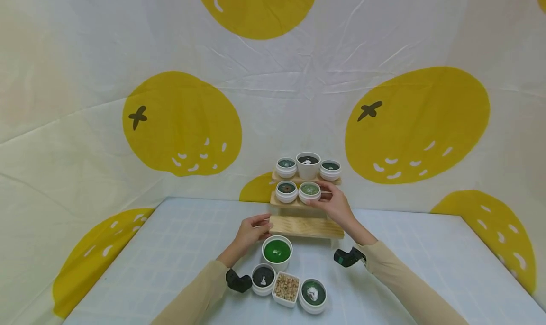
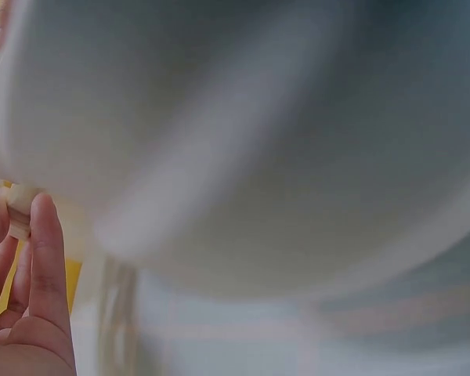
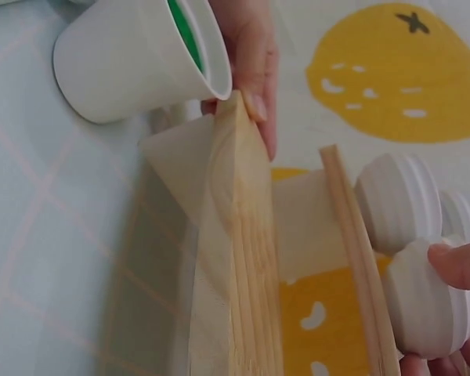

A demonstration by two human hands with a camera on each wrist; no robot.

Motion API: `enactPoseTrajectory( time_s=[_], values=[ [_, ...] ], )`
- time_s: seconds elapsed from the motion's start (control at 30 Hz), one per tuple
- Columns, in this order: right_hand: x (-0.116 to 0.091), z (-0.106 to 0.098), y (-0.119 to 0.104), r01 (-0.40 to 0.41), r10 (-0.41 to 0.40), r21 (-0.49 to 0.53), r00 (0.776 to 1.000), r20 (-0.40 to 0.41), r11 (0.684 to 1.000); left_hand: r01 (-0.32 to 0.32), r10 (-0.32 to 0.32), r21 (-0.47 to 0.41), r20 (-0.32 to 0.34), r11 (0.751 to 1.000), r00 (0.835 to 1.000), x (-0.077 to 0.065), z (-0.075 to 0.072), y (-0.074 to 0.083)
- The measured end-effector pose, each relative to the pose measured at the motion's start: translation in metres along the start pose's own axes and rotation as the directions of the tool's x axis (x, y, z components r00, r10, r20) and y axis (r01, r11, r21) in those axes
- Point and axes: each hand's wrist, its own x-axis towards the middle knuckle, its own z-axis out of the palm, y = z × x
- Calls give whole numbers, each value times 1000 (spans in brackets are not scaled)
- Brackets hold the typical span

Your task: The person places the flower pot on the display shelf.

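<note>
A three-tier wooden stand (image 1: pixel 306 226) rises at the back of the table. My left hand (image 1: pixel 249 233) pinches the left end of its lowest board, thumb and fingers on either side of the wood (image 2: pixel 19 205). With my right hand (image 1: pixel 337 205) I grip a small ridged white bowl (image 1: pixel 309 192) with pale green content, at the middle tier. In the right wrist view this bowl (image 3: pixel 424 301) is between thumb and fingers, close over the board. Left of it sits a similar bowl (image 1: pixel 286 192) with dark content and a brown spot.
The top tier bears a white cup (image 1: pixel 308 171) between two small bowls. Before the stand are a white cup with green content (image 1: pixel 277 253), a dark-filled bowl (image 1: pixel 263 278), a square dish of brown bits (image 1: pixel 286 288) and a green-and-white-filled bowl (image 1: pixel 313 295). A lemon-patterned cloth (image 1: pixel 294 112) hangs behind.
</note>
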Motion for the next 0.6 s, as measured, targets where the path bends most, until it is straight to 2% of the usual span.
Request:
enactPoseTrajectory(
  time_s=[0.4, 0.6],
  values=[
    [-14, -7, 0, -19, 20, 19, 999, -25, 1000, -3, 3, -1, 2, 1000, 1000, 0, 0, 2],
    [-30, -10, 4, 43, -40, 46, 998, -51, 998, 4, -4, 1, -1, 1000, 1000, -1, 0, 1]
  ],
)
